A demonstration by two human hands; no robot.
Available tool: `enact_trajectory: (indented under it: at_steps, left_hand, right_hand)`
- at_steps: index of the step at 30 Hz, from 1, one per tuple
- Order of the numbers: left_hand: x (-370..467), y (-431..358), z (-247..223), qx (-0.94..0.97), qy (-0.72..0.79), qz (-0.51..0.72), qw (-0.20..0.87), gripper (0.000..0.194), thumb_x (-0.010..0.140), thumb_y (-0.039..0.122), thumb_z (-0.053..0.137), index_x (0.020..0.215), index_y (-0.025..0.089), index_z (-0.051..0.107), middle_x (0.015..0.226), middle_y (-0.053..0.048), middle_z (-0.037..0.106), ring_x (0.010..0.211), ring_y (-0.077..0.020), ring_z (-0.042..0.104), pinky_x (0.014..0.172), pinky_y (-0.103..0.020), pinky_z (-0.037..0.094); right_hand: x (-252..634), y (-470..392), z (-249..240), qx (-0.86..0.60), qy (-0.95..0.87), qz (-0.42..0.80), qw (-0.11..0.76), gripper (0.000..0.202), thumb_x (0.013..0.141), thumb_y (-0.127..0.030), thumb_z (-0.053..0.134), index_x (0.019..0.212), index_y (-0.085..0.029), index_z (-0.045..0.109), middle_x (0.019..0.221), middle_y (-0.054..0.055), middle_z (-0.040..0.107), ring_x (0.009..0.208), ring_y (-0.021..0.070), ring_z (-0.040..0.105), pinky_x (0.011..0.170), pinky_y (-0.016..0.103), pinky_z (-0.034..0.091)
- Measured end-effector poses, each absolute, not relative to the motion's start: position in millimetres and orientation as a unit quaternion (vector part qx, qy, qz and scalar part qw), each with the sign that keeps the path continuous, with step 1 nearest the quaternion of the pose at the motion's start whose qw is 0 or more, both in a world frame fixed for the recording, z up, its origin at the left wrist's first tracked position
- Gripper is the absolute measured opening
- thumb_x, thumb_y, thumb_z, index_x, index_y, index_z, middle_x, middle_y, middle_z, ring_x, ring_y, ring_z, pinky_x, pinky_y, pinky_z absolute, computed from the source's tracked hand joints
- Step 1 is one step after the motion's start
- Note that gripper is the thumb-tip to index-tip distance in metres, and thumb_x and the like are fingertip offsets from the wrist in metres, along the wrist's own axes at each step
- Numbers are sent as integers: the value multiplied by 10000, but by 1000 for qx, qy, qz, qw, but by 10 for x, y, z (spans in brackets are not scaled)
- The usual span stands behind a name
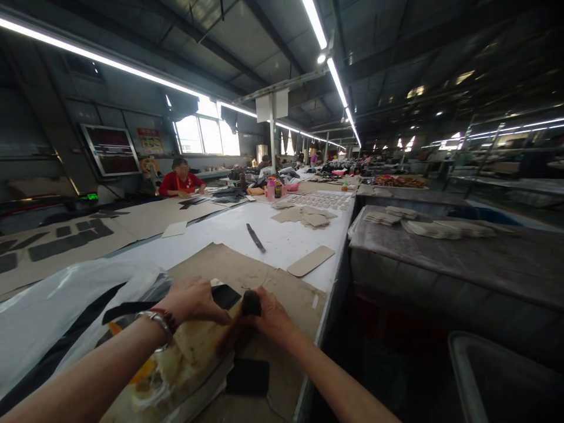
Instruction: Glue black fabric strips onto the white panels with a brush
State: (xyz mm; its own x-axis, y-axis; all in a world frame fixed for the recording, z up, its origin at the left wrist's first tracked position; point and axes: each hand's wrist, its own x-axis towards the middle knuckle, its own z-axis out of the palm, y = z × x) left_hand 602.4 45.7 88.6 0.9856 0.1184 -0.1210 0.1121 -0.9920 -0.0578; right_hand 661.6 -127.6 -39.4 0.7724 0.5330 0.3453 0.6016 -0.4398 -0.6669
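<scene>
My right hand [271,314] is closed around a small dark piece [251,304], held above the brown board [288,299]. Over a yellowish, stained bundle [189,352], my left hand [198,299] has its thumb stretched toward the right hand; its other fingers are mostly hidden, so its grip is unclear. A flat black piece [227,295] shows just behind the hands. Another black piece [248,376] lies on the board below them, beside the bundle.
Clear plastic sheeting [97,294] covers the left side. A dark strip [255,238], a rounded beige panel [311,261] and stacked beige pieces [304,216] lie farther up the white table. A person in red [183,179] sits across. A chair back [462,376] stands lower right.
</scene>
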Motion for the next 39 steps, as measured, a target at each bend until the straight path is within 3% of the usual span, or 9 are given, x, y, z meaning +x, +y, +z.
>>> enact_trajectory:
  at_steps: [5,9,12,17,21,24,26,28,39]
  left_hand:
    - [5999,573,844,-995,-76,57,4,650,434,727,551,776,179,623,820,-119,627,746,-263,587,567,-303,423]
    - [5975,645,813,-995,-90,48,-5,769,416,784,512,825,139,596,856,-147,610,764,-269,581,597,-317,429]
    - [5965,668,793,-994,-96,46,-13,798,403,801,505,845,142,594,875,-151,608,796,-283,578,618,-330,432]
    - [5925,711,794,-994,-105,36,-18,824,411,814,490,876,140,571,924,-168,597,838,-293,567,656,-347,439]
    - [5867,742,822,-994,-108,26,-19,833,422,821,478,873,125,559,918,-171,592,827,-285,567,682,-350,441]
    - [5838,745,832,-994,-103,23,-21,829,420,824,477,872,133,558,912,-160,594,823,-278,566,684,-347,439]
    - [5832,749,829,-994,-105,22,-22,827,419,823,479,867,133,558,905,-156,595,817,-277,566,683,-345,438]
    - [5837,757,821,-994,-108,20,-22,839,415,821,483,878,125,558,919,-163,591,834,-283,562,693,-348,436]
    - [5856,713,877,-993,-109,43,-23,890,411,819,480,917,93,572,970,-197,592,883,-311,553,726,-356,427]
  right_hand:
    - [6610,-1338,-389,-865,-304,-27,397,531,709,-408,645,1124,-157,428,1005,116,568,953,272,527,816,373,416]
    - [6646,-1379,-350,-880,-263,-25,394,592,723,-428,623,1177,-118,404,1058,168,559,1019,310,509,869,413,385]
    - [6689,-1343,-324,-886,-217,-28,409,620,736,-473,586,1196,-112,380,1090,165,560,1013,284,534,854,371,412]
    - [6707,-1236,-330,-898,-179,-36,400,451,830,-485,422,1116,-136,439,983,94,615,868,199,602,702,277,469]
    - [6675,-1271,-199,-925,-198,-66,318,434,806,-414,480,1125,-121,461,997,124,596,897,228,570,751,327,432]
    - [6678,-1352,-59,-939,-252,-92,215,321,704,-230,615,1008,-141,566,1023,153,578,998,295,490,870,438,318]
    - [6692,-1398,-3,-941,-290,-100,147,177,722,-108,561,888,-119,623,983,182,588,1019,310,462,899,472,250]
    - [6699,-1423,14,-935,-327,-101,92,194,767,-52,473,847,-98,643,952,196,598,1014,298,463,909,463,227]
    - [6655,-1200,-22,-867,-493,-67,-29,205,719,-247,599,914,-184,614,922,87,625,919,242,523,832,387,318]
